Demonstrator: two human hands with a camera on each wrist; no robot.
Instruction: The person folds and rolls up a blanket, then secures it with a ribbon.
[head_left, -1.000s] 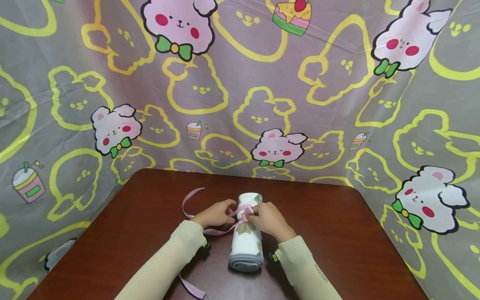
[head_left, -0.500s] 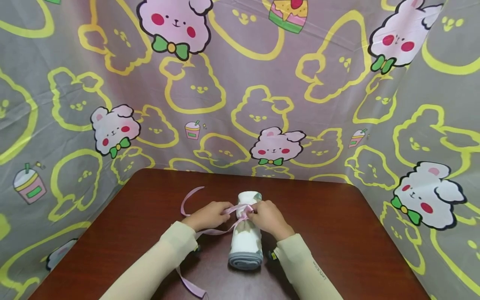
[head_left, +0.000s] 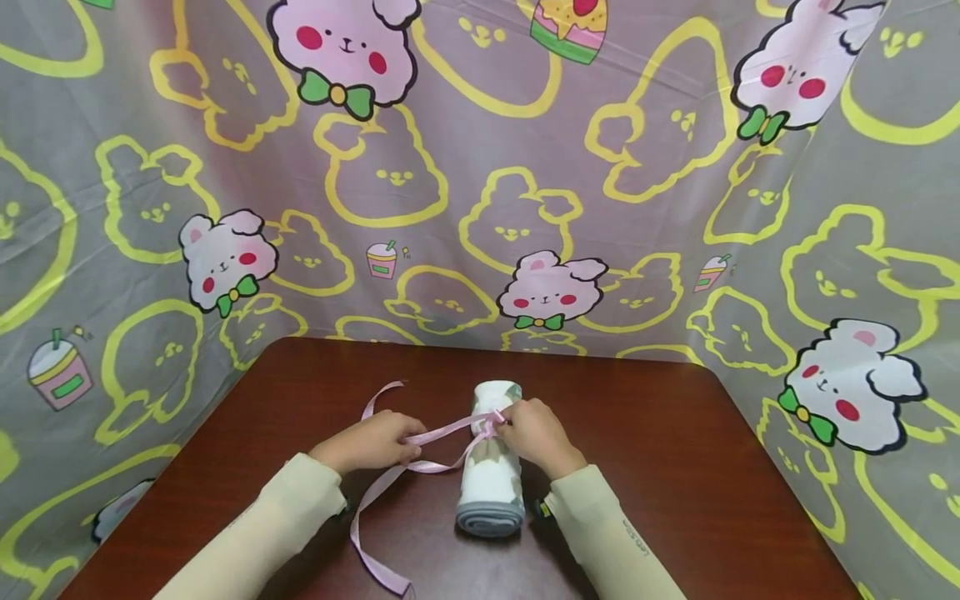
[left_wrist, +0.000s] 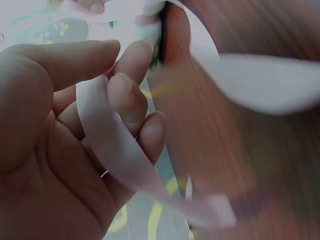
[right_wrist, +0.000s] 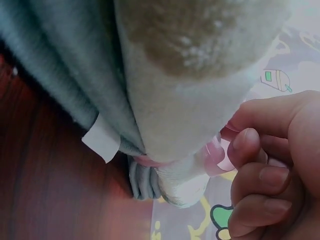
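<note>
A rolled towel or blanket (head_left: pixel 491 487), white with brownish patches and a grey inner side, lies lengthwise on the table. A pink ribbon (head_left: pixel 450 431) is tied round its far part, which is cinched in. Left of the roll, my left hand (head_left: pixel 375 442) pinches one ribbon strand between thumb and forefinger; the strand stretches to the knot. In the left wrist view the ribbon (left_wrist: pixel 120 145) hangs across the curled fingers. My right hand (head_left: pixel 536 433) pinches the ribbon at the knot, against the roll's right side. The right wrist view shows pink loops (right_wrist: pixel 214 154) by its fingertips.
The brown wooden table (head_left: pixel 637 467) is bordered by a patterned cloth (head_left: pixel 420 200) at the back and sides. A loose ribbon tail (head_left: pixel 367 542) trails toward the near edge. A small white tag (right_wrist: pixel 103 138) sticks out from the roll's grey edge.
My left hand has moved left and slightly nearer, drawing the ribbon strand out longer and straighter from the knot. The right hand stays by the knot, and the roll has hardly moved.
</note>
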